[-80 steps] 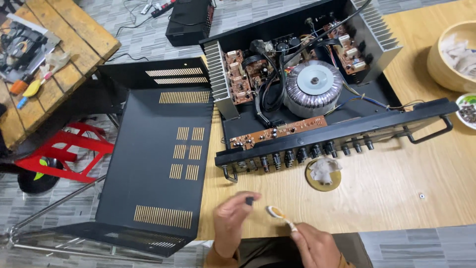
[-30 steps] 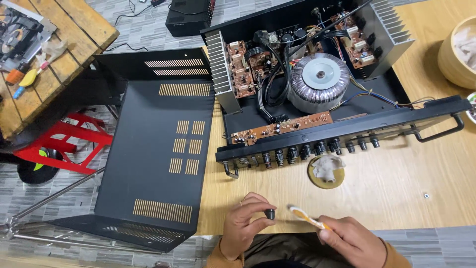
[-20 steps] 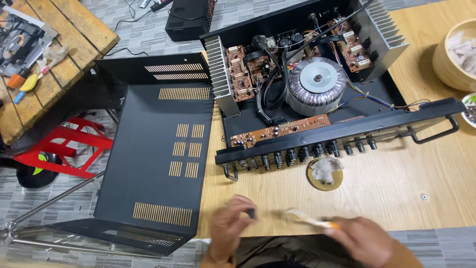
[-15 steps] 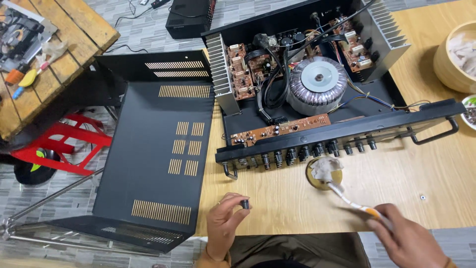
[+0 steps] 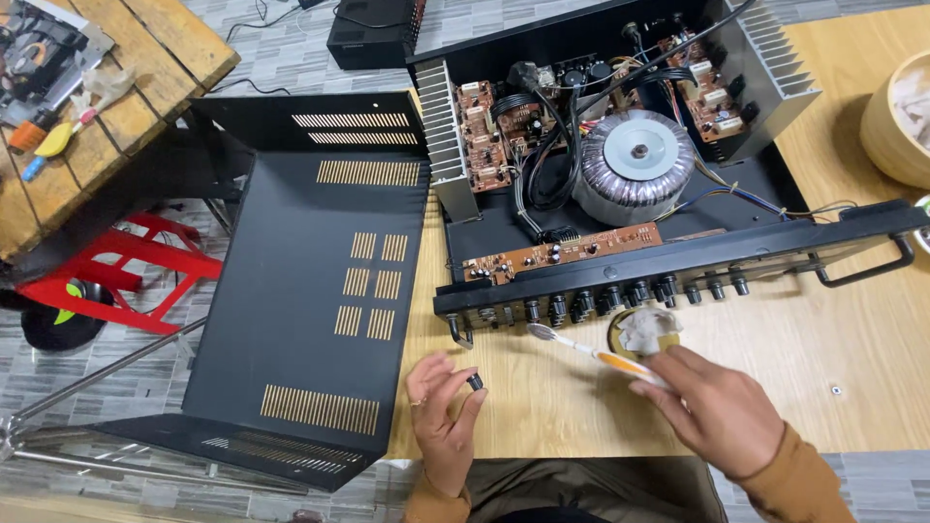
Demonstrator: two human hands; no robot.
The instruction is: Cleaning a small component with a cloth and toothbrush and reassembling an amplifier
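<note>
Toothbrush (image 5: 591,351) in my right hand (image 5: 717,412), clamped, lies slanted, bristles pointing left toward the amplifier's front panel (image 5: 678,266). My left hand (image 5: 441,412) pinches a small black knob (image 5: 475,382); a round tin (image 5: 644,334) sits behind the brush.

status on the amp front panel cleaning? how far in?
Done: cover off, chassis open, one small black knob off. In hand: left hand pinches that knob; right hand holds a toothbrush, bristles near the front panel. Left: the panel's row of controls, cover back on.
</note>
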